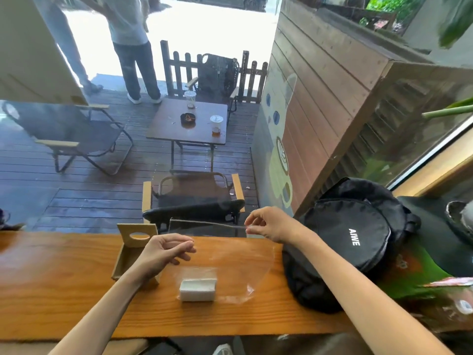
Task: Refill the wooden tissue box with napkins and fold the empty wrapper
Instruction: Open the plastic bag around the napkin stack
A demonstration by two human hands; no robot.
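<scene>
Wrapper (230, 252): clear plastic, held up off the bench (64, 290) and stretched open, its lower end trailing onto the bench surface. The right hand (271, 225) has its grip pinched closed on the wrapper's upper right edge, thumb against fingertips. The left hand (166, 252) is curled with thumb and forefinger close together at the wrapper's left edge; whether it actually grips the film cannot be told, since the plastic is nearly invisible there.

Positions relative to the wrapper:
- Napkins (198, 289): a white stack lying on the bench below the wrapper's lower part. Whether the stack is inside the film or just behind it cannot be told.
- Wooden tissue box (134, 249): just to the left, on the bench, open, with its slotted lid (138, 235) tilted up. The left forearm hides part of it.
- Black bag (345, 242): to the right, on the bench.

Task status, as judged: the napkins are not yet in the box. Remaining steps: free the stack from the wrapper if needed, load it into the box, close the lid, then fold the wrapper.
</scene>
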